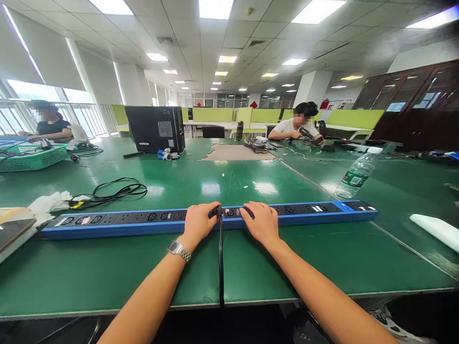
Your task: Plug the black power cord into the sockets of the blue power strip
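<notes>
A long blue and black power strip (127, 228) lies sideways across the green table, with several sockets along its top. My left hand (200, 223), with a metal watch on the wrist, rests over its middle. The thumb and forefinger of that hand are closed at a black plug (219, 211) on the strip. From the plug a black cable (221, 263) runs toward me and over the table's near edge. To the right of the plug, my right hand (262, 222) grips the strip with bent fingers. Its fingertips are partly hidden behind the strip.
A coiled black cable (118, 193) lies behind the strip. Farther back stand a black computer case (155, 128) and a green basket (42, 158). A plastic bottle (357, 175) stands tilted in view at right. One person (294, 128) works across the table, another (52, 126) at far left.
</notes>
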`<act>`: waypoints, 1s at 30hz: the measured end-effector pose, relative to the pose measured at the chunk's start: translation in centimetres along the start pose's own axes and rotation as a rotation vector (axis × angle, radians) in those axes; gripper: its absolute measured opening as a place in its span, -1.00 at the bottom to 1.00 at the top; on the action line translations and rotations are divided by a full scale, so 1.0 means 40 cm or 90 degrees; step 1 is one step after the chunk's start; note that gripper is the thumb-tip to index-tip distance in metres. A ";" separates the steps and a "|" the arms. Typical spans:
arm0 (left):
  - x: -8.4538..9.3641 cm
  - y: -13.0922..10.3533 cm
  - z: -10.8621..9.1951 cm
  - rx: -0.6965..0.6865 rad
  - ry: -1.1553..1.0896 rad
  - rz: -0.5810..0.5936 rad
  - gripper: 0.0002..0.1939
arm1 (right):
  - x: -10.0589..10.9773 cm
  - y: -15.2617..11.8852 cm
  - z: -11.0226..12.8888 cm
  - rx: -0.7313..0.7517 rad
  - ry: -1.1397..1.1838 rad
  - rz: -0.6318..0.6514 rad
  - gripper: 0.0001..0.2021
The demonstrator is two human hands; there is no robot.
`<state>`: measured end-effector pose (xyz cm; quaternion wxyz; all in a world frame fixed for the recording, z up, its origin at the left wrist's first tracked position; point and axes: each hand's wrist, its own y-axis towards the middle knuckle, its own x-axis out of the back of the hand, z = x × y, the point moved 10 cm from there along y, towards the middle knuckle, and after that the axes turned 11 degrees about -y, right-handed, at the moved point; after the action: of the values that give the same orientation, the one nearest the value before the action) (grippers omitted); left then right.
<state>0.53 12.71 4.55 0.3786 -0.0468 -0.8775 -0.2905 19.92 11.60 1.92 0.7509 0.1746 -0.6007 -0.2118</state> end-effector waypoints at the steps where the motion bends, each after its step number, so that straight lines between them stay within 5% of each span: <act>1: -0.002 -0.001 -0.001 -0.001 0.002 0.003 -0.68 | 0.000 0.000 0.000 0.000 -0.001 0.002 -0.62; 11: -0.013 -0.009 -0.001 0.015 0.017 0.020 -0.66 | 0.007 0.004 0.016 -0.002 -0.005 -0.012 -0.61; 15: -0.016 -0.013 0.009 0.022 0.011 0.029 -0.61 | 0.024 0.005 0.083 0.063 0.048 -0.040 -0.67; 21: -0.034 -0.021 0.016 0.024 0.082 0.056 -0.24 | 0.011 -0.007 0.196 0.188 0.124 -0.016 -0.67; 30: -0.020 -0.031 0.007 0.039 0.203 0.007 -0.77 | -0.007 -0.004 0.202 0.148 0.044 -0.015 -0.70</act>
<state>0.56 11.95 3.27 0.5162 0.0067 -0.8142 -0.2656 11.96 11.55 3.38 0.7433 0.2751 -0.5927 -0.1433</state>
